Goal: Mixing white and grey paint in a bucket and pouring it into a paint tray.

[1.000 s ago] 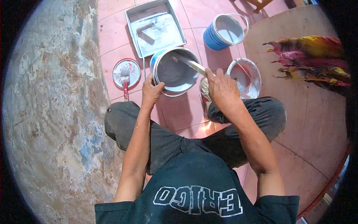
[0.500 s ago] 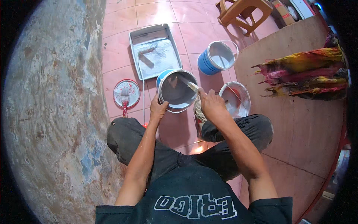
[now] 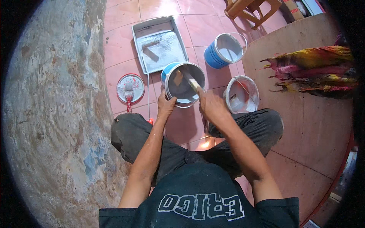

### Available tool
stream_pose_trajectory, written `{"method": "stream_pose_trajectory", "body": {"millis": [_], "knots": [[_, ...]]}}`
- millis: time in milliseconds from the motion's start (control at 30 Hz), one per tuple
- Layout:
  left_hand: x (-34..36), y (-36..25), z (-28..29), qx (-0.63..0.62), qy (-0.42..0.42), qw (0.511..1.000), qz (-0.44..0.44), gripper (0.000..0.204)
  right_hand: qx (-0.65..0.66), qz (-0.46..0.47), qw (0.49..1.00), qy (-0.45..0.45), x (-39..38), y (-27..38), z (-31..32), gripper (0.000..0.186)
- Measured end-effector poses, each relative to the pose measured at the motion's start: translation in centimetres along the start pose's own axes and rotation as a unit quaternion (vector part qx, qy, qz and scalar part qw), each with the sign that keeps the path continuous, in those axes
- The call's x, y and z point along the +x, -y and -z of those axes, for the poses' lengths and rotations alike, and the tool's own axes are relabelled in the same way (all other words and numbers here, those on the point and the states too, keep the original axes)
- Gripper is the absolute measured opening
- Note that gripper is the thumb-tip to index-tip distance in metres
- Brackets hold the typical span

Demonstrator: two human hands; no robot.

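Tilted toward me in the middle is a blue paint bucket (image 3: pixel 164 76) with a white rim and a grey, coated inside. My left hand (image 3: pixel 166 105) grips its near left edge. In my closed right hand (image 3: pixel 213 107) is a flat, pale stick (image 3: pixel 194 84), whose far end reaches down into the bucket; its tip is hard to make out against the grey. Beyond the bucket, a paint tray (image 3: pixel 141 57) has a roller (image 3: pixel 151 43) lying in it. A flat brush (image 3: pixel 129 91) with a red handle rests on a round, paint-spotted lid (image 3: pixel 121 84) at the left.
Another blue bucket (image 3: pixel 213 57) of whitish paint stands at the far right, with a paint-smeared white pail (image 3: pixel 254 99) nearer. A brown plastic stool (image 3: pixel 243 13) is at the back. Colourful frayed cloth (image 3: pixel 308 68) hangs over the board on the right; a weathered wall (image 3: pixel 61 106) borders the left.
My right hand has shifted slightly left along with the stick, which points more steeply into the bucket. My left hand keeps hold of the rim. The whole view has shifted slightly.
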State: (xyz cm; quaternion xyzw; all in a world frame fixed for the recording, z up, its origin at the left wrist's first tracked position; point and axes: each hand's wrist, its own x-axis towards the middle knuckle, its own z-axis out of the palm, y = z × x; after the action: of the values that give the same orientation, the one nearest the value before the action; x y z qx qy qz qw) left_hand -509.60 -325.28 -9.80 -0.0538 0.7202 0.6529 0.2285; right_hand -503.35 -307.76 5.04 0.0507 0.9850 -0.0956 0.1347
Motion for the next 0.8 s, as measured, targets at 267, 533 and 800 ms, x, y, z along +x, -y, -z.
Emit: {"method": "stream_pose_trajectory", "body": {"millis": [267, 533, 800], "knots": [[-0.3, 0.4, 0.0, -0.047, -0.015, 0.999, 0.009, 0.032, 0.016, 0.026, 0.999, 0.034, -2.0, 0.0, -0.9, 0.041], [0.4, 2.3, 0.3, -0.017, -0.004, 1.0, -0.006, 0.037, 0.02, 0.014, 0.999, 0.043, -3.1, 0.8, -3.4, 0.046], [-0.3, 1.3, -0.9, -0.034, -0.003, 0.999, -0.008, 0.04, -0.047, 0.022, 0.998, -0.029, -1.8, -0.3, -2.7, 0.039]]}}
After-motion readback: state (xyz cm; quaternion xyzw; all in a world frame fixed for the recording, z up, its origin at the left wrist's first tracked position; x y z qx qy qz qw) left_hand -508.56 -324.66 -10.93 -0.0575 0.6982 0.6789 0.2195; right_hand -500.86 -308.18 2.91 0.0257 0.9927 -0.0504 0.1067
